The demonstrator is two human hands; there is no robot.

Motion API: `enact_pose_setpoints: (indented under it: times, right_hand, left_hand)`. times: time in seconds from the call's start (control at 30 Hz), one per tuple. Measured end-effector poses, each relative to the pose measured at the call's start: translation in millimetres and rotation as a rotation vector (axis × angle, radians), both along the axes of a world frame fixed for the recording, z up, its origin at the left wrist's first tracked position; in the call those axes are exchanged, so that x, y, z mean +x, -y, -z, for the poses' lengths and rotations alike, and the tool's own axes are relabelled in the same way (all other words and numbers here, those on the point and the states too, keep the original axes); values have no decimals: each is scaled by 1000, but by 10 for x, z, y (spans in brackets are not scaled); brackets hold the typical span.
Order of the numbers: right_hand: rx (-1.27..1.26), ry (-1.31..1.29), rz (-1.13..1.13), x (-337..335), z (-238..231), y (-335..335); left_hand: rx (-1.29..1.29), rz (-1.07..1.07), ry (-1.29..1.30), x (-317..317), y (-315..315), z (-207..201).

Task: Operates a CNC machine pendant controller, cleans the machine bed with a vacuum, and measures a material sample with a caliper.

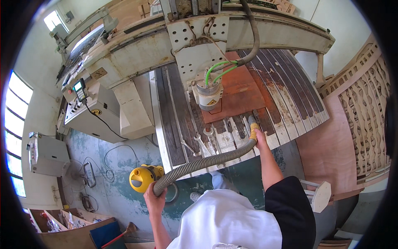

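Observation:
A grey corrugated vacuum hose (207, 163) curves in front of me along the near edge of a slatted machine bed (174, 141). My left hand (155, 200) is closed around the hose at its left, lower end. Farther right, my right hand (260, 138) grips the hose's yellow-banded end (253, 132), whose dark nozzle (251, 120) points away over the bed. Just beyond the nozzle lies a reddish-brown board (244, 93), under a white router spindle (208, 93). Several wrenches (202, 144) rest on the bed between my hands.
A yellow vacuum cleaner (143, 177) stands on the green floor by the bed's left corner. Overhead spans the machine's gantry (137, 52). A control cabinet (97, 114) with a handheld controller (79, 89) is at left. Cut-out wooden panels (365, 108) lean at right, near a stool (321, 196).

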State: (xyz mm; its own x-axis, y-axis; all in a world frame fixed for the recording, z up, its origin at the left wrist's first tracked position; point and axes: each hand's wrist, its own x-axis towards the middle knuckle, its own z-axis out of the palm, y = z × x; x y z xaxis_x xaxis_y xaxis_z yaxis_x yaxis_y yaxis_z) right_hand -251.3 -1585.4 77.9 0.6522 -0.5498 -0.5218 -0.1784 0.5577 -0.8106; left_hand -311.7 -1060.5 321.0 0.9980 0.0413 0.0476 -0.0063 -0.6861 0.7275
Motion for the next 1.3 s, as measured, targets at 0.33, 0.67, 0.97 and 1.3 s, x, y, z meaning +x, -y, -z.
enact_pose_setpoints:
  times: [0.33,0.67,0.97,1.3]
  right_hand:
    - [218,-52,-120,-712,-184,-655]
    - [284,-32,-239,-926,-604,-1602]
    - [-319,324,-878,-304,-1639,-2980]
    - [-1334,487,-1279,193,-2101,-4581]
  left_hand:
    - [-109,-146,-21,-153,-256,43]
    - [-77,-414,1,-679,-1349,197]
    - [62,-544,-12,-1797,-2955,496]
    - [-64,-884,264,-1236,-4664,328]
